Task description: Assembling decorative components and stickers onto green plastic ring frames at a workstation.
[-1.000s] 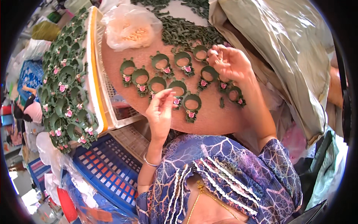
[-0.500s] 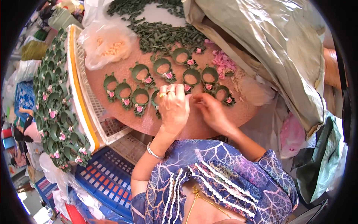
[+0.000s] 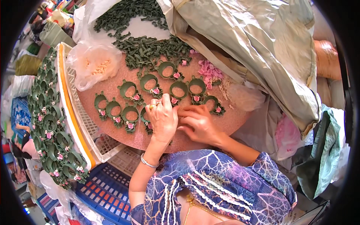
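- Green rings (image 3: 179,84) with pink roses (image 3: 174,101) lie spread over the tabletop (image 3: 233,120), one partly covered by the left hand (image 3: 162,120).
- Left grip: fingers bent; anything held is hidden, so I cannot tell.
- Right hand (image 3: 198,123): fingers curled just beside the left's; whether this grip has anything, I cannot tell.
- Beyond: dark green pieces (image 3: 148,53) piled up, pink pieces (image 3: 210,70), a clear bag (image 3: 90,77).
- Far left: a heap of flowered rings (image 3: 49,123).

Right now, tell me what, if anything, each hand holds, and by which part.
That cannot be told: the left hand and right hand, close together, hide whatever they may hold.
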`<move>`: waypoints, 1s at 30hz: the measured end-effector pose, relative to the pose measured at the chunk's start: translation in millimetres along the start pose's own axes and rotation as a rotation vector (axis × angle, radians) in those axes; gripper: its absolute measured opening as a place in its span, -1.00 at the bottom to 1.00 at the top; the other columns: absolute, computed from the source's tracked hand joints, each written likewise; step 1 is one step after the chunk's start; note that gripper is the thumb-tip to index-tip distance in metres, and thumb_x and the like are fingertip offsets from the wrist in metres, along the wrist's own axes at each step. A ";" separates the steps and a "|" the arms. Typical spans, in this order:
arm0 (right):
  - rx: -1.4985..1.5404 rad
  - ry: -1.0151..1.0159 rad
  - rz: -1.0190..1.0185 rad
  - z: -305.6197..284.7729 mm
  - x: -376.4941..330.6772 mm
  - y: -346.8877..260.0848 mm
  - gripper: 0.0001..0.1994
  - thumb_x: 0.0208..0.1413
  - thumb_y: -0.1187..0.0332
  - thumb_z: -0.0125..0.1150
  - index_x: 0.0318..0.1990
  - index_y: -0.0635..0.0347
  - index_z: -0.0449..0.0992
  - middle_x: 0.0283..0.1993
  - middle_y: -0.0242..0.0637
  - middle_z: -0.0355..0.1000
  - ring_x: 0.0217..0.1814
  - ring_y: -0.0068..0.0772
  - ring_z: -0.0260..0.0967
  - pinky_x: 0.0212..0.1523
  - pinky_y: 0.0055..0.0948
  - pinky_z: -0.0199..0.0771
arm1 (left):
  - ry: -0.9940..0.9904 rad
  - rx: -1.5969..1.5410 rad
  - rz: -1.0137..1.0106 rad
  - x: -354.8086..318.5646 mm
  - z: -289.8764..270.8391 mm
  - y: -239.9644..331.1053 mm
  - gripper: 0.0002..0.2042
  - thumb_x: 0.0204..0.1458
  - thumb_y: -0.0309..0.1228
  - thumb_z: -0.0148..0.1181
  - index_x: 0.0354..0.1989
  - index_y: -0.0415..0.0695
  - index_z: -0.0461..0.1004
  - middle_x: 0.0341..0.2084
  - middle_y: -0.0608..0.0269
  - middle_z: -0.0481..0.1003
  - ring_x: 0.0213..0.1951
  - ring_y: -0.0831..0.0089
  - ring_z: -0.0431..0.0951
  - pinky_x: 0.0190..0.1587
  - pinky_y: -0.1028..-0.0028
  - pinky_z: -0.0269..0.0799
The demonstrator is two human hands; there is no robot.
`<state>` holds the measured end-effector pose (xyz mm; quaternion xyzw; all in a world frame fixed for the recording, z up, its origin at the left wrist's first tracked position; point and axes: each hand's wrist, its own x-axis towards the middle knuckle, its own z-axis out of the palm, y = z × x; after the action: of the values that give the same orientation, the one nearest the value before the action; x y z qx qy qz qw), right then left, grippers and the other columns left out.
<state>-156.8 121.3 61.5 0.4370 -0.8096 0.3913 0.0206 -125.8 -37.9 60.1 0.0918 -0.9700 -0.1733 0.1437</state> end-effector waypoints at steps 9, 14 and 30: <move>-0.393 0.292 0.158 -46.1 48.2 62.9 -0.88 0.06 0.55 0.16 -0.25 0.30 0.56 -0.16 -0.04 0.53 -0.22 0.07 0.50 -0.14 -0.16 0.52 | 0.022 -0.003 0.017 -7.9 0.4 -3.3 -0.57 -0.13 -0.40 0.39 -0.09 -0.17 0.35 -0.47 0.11 0.52 -0.20 0.18 0.47 -0.13 0.23 0.21; -0.646 0.211 0.451 -41.0 64.0 93.5 -0.86 0.05 0.52 0.05 -0.25 0.24 0.51 -0.16 -0.05 0.51 -0.14 0.11 0.47 -0.15 -0.01 0.48 | 0.017 0.019 0.008 -6.0 3.6 -2.4 -0.59 -0.15 -0.41 0.38 -0.13 -0.16 0.35 -0.49 0.09 0.50 -0.20 0.18 0.47 -0.13 0.23 0.21; -0.669 0.158 0.556 -44.1 72.6 126.2 -0.83 0.04 0.51 0.07 -0.20 0.11 0.47 -0.14 -0.12 0.50 -0.10 0.07 0.47 -0.16 0.00 0.46 | 0.142 -0.254 -0.114 -6.7 1.1 -4.6 -0.52 -0.20 -0.49 0.44 -0.08 -0.15 0.33 -0.27 0.14 0.58 -0.16 0.22 0.51 -0.04 0.25 0.22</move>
<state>-306.6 139.1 41.6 0.1406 -0.9745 0.1304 0.1168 -119.2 -40.3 55.8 0.1400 -0.9209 -0.2956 0.2121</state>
